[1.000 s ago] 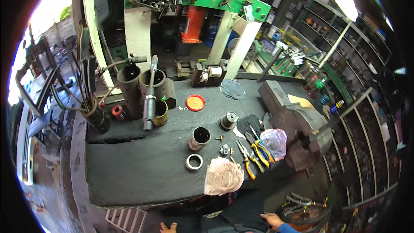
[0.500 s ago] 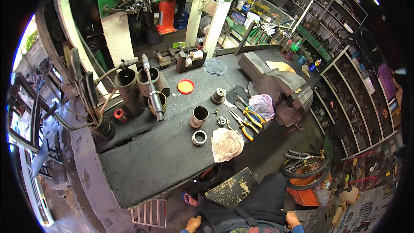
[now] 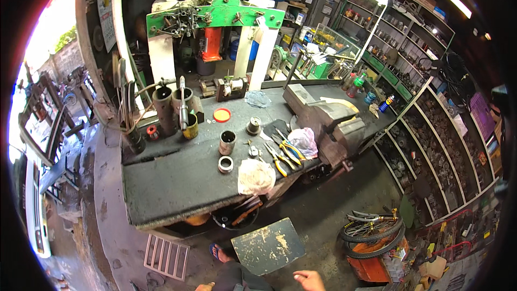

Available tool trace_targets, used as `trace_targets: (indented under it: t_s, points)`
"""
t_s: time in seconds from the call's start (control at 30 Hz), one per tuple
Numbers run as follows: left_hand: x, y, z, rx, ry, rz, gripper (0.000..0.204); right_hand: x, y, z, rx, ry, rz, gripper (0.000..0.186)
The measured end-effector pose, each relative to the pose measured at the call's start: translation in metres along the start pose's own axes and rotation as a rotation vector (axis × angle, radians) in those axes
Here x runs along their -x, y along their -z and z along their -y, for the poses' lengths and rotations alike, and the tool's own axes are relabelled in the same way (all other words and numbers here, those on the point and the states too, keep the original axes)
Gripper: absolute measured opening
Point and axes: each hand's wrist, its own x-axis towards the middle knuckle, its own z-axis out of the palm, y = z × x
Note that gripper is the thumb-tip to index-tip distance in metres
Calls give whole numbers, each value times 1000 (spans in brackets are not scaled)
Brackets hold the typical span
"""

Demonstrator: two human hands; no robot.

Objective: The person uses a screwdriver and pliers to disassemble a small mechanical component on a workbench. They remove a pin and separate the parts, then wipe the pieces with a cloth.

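My left hand (image 3: 204, 287) barely shows at the lower edge, beside my dark clothing (image 3: 242, 279); its fingers are mostly cut off. To the right, my right hand (image 3: 309, 280) hangs over the floor with fingers apart and nothing visible in it. Both are well short of the workbench (image 3: 172, 196). On the bench lie a crumpled beige cloth (image 3: 256, 177), yellow-handled pliers (image 3: 279, 163), a metal ring (image 3: 225, 165), a metal cylinder (image 3: 227, 143) and a stepped metal part (image 3: 253, 125). Nearest my hands is a worn, paint-flecked board (image 3: 269, 246), low down in front of me.
A large vise (image 3: 328, 129) sits at the bench's right side, near a whitish rag (image 3: 303, 143). Tall metal tubes (image 3: 164, 110) stand at the back left. A slatted metal grate (image 3: 166, 257) lies on the floor at left; bicycle wheels (image 3: 372, 231) lie at right.
Both hands have left the edges of the dark cloth over my lap; the right moved left, the left sank toward the lower edge. The view has shifted, showing more floor and the room's back.
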Motion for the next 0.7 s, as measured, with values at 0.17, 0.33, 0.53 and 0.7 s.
trace_targets:
  t_s: [0.17, 0.33, 0.53, 0.7]
  points:
    - [41, -15, 70, -190, -7, -18, 27, 138, -98, -197, -449, -479, 14, 21]
    - [94, 7, 155, -316, 65, -24, 38, 137, -130, -224, -374, -717, 292, 15]
    - [79, 45, 252, -991, -441, -226, 47, 38, -150, -111, -131, -278, 569, 14]
    - [82, 62, 235, -433, -235, -475, 47, 7, -197, -36, 45, -77, 665, 15]
